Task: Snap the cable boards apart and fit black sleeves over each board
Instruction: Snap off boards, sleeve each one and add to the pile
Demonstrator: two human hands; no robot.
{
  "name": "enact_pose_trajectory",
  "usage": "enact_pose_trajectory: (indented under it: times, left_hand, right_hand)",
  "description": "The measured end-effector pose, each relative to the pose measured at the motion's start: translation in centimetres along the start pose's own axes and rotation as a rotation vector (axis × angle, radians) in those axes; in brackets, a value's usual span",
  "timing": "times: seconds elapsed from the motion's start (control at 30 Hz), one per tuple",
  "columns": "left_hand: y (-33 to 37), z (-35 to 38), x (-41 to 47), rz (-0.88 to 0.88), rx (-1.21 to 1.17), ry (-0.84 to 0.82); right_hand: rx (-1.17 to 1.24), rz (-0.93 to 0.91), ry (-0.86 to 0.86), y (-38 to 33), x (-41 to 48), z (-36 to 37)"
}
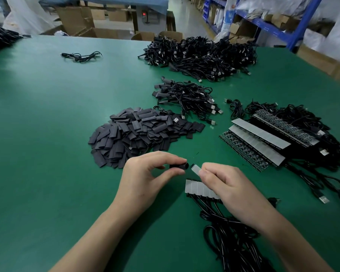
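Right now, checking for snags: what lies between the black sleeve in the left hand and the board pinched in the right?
Nothing: the head view shows only a narrow gap, green table behind it, between black sleeve and board.

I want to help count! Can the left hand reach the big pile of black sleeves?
Probably yes. The left hand pinches one sleeve, but the sleeve pile lies just beyond its fingers on the green table, with nothing in between.

view: head | faces forward and down (wide-angle) | close above near edge of green table (47,154)
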State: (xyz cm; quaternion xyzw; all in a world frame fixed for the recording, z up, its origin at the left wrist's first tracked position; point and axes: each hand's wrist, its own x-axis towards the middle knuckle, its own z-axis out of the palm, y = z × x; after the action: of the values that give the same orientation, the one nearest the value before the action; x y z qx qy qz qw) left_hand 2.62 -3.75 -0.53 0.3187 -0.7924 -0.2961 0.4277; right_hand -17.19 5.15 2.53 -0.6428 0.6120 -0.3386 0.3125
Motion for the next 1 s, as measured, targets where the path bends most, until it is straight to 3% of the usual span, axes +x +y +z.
enact_pose_trajectory:
  times: [0.5, 0.73, 1.0]
  left_hand:
    - [0.42, 0.02, -0.09, 0.079, 0.087, -0.056]
    - [0.06, -0.03, 0.07, 0.201, 0.165, -0.151]
    - [-0.1, -0.36, -0.01, 0.162, 0.106, -0.186]
  right_hand:
    - [-0.027, 0.007, -0.058, 0.72, 0.06, 0.26]
    - [-0.044, 0.008, -0.085, 0.71, 0.0, 0.26]
    - [-0.027, 0.006, -0.093, 0.92, -0.13, -0.02]
